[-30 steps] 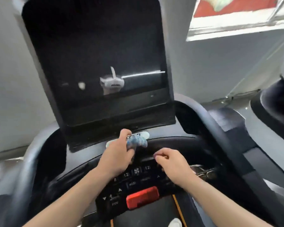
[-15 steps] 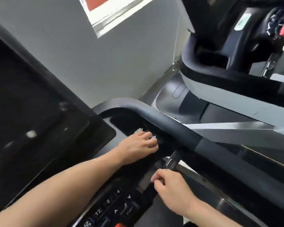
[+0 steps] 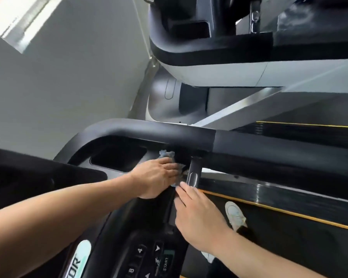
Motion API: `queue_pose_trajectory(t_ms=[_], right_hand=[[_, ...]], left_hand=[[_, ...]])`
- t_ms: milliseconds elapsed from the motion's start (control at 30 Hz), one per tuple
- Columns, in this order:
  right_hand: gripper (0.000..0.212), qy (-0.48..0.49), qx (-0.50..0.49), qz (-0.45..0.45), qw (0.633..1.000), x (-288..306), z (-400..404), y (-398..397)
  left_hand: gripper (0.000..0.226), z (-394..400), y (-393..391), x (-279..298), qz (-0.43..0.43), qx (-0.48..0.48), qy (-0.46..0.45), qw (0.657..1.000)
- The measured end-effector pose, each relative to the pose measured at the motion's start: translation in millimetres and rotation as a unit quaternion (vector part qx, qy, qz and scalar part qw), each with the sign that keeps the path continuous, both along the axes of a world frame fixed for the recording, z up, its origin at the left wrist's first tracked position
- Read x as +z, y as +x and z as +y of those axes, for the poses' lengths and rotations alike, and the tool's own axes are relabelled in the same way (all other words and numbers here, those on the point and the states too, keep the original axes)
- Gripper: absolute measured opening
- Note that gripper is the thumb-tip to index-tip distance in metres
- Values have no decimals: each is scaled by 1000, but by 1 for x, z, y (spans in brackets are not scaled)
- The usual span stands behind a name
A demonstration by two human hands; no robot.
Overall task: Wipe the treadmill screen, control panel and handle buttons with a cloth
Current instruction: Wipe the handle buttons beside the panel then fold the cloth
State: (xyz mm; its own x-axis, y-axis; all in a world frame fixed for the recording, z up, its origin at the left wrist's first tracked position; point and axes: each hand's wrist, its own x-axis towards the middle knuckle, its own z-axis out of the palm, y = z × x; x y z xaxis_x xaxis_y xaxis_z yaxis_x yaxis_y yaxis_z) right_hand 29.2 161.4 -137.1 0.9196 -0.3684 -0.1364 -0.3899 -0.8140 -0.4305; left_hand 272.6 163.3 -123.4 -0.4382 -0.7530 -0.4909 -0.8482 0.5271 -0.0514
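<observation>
1. The left hand presses a crumpled blue-grey cloth against the treadmill console, fingers closed over it.
2. The cloth bunches beside the short handle grip.
3. The right hand lies flat, fingers extended, empty.

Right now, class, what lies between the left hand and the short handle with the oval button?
In the head view, the bunched blue cloth fills that gap, pressed under the left hand against the handle. The right hand sits just below.

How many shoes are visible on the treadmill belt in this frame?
2: one white shoe right of the right hand; another shoe mostly hidden under that forearm.
</observation>
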Motion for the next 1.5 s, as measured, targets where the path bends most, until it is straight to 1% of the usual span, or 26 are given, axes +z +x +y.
queue_pose_trajectory(t_ms=[33, 100, 133, 167, 200, 267, 333, 400, 467, 500, 567, 600, 667, 733, 800, 867, 933, 967, 1033, 1100, 1200, 1300, 1367, 1400, 1433, 1500], right_hand=[[46, -20, 1, -7, 1000, -4, 4, -3], [45, -43, -2, -38, 998, -9, 7, -8], [43, -40, -5, -52, 998, -10, 6, -10], [39, -31, -12, -71, 997, -11, 5, -11], [36, -15, -26, -91, 995, -11, 4, -12], [32, 20, -53, -118, 991, -9, 3, -12], [32, 27, -67, -127, 989, -10, 5, -10], [34, 30, -74, -124, 989, -10, 8, -8], [35, 41, -84, -128, 987, -12, 9, -7], [34, 46, -90, -135, 986, -13, 10, -8], [31, 52, -97, -146, 983, -16, 10, -8], [31, 54, -96, -151, 982, -18, 9, -8], [30, 59, -93, -160, 981, -20, 9, -8], [30, 59, -92, -164, 980, -21, 9, -8], [30, 61, -89, -163, 981, -20, 8, -9], [31, 60, -84, -162, 981, -20, 8, -9], [32, 56, -83, -163, 982, -20, 6, -10], [32, 54, -82, -164, 982, -21, 5, -11], [32, 54, -85, -167, 981, -20, 6, -11], [31, 60, -91, -173, 979, -21, 8, -10], [32, 70, -92, -178, 977, -23, 9, -11], [32, 69, -90, -175, 978, -21, 7, -11], [31, 74, -83, -177, 978, -20, 5, -11], [31, 75, -82, -177, 978, -20, 4, -12], [31, 76, -81, -177, 978, -21, 3, -12], [33, 74, -81, -176, 978, -22, 4, -13]], left_hand=[[52, 14, -8, 2, 3, -8, 25, 1000], [37, 51, -22, 12, 32, -54, 91, 994], [30, 64, -23, 19, 54, -78, 123, 988], [27, 68, -20, 25, 67, -93, 154, 981], [29, 63, -14, 26, 72, -108, 162, 978], [35, 34, -3, 17, 55, -123, 121, 983], [43, -8, 1, 4, 27, -102, 75, 992], [43, -32, -10, -5, -22, -84, 66, 994], [38, -20, -22, -7, -44, -78, 80, 993], [35, -6, -25, -2, -31, -79, 96, 992], [32, 26, -20, 17, 50, -65, 127, 989], [36, 38, -14, 27, 85, -56, 158, 982], [41, 47, -4, 40, 109, -72, 192, 973], [40, 41, 3, 33, 94, -108, 179, 973], [36, 15, 3, 14, 50, -118, 122, 984], [28, -18, -7, -3, 22, -113, 68, 991], [21, -34, -16, -8, 7, -75, 70, 995], [23, -28, -17, -7, 16, -51, 69, 996], [34, 5, -12, 4, 57, -4, 67, 996], [40, 46, -5, 25, 113, 25, 101, 988], [43, 87, 4, 49, 166, 39, 149, 974], [44, 81, 17, 52, 171, 12, 151, 974], [42, 57, 30, 41, 156, 3, 120, 980], [43, 42, 35, 33, 147, 16, 91, 985], [43, 28, 39, 26, 146, 42, 58, 987], [42, 14, 37, 15, 165, 137, -5, 977]])
